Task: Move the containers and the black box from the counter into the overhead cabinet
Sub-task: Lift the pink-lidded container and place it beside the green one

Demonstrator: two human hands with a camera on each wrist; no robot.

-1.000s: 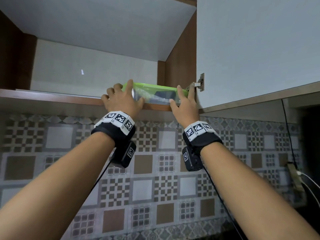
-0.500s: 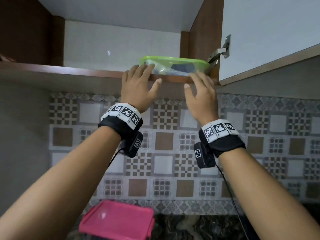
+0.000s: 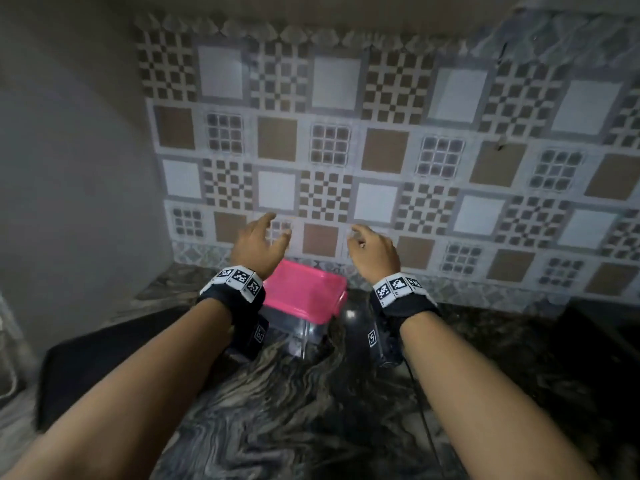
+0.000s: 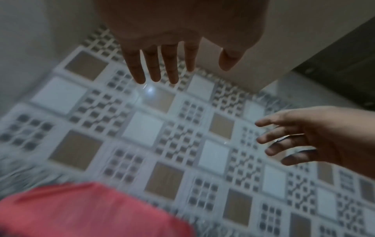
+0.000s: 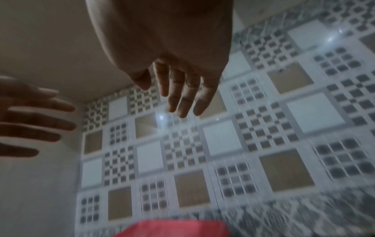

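A clear container with a pink lid (image 3: pixel 304 295) stands on the dark marbled counter (image 3: pixel 311 410) against the tiled wall. My left hand (image 3: pixel 259 244) hovers above its left side, fingers straight and spread, holding nothing. My right hand (image 3: pixel 372 249) hovers above and to the right of it, fingers relaxed and empty. The left wrist view shows my left fingers (image 4: pixel 158 67) stretched out over the blurred pink lid (image 4: pixel 87 211), with my right hand (image 4: pixel 304 137) to the right. In the right wrist view my right fingers (image 5: pixel 182 96) hang loose above the lid (image 5: pixel 174 229). A flat black box (image 3: pixel 114 358) lies left of the container.
The patterned tile backsplash (image 3: pixel 381 150) rises behind the counter, and a plain grey wall (image 3: pixel 69 168) closes the left side. A dark object (image 3: pixel 602 330) sits at the counter's far right. The overhead cabinet is out of view.
Both hands let go of the green-lidded container on the cabinet shelf and dropped down to just above the pink-lidded container. My view tilted from the cabinet down to the counter.
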